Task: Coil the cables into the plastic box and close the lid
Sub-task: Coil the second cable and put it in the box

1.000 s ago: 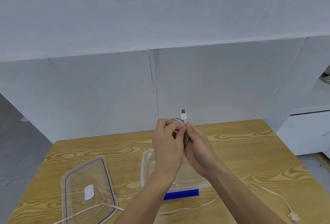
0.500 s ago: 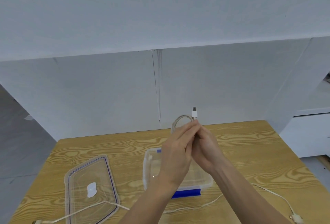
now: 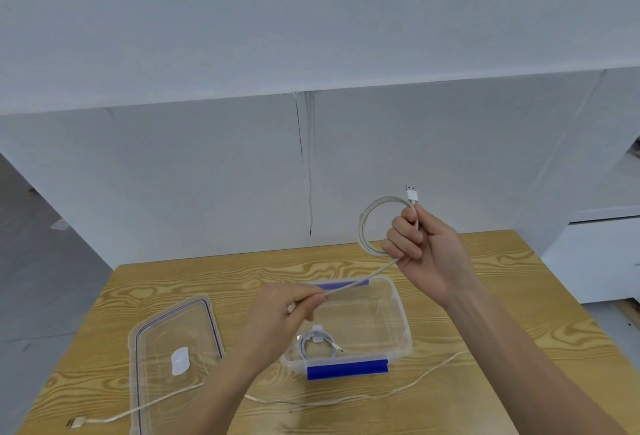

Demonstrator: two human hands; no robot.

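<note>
The cable [image 3: 360, 226] vanishes at its tail inside my left hand [image 3: 287, 316], and my left forearm [image 3: 221, 386] hides part of a second cable [image 3: 420, 379] loose on the tabletop [image 3: 519, 296]. My right hand [image 3: 426, 254] has its grip curled round a loop of the cable above the plastic box's [image 3: 398, 303] far right corner, while my left grip pinches the straight run over the box. That run slants up to the right, and the USB plug [image 3: 411, 193] points upward above my right fingers.
</note>
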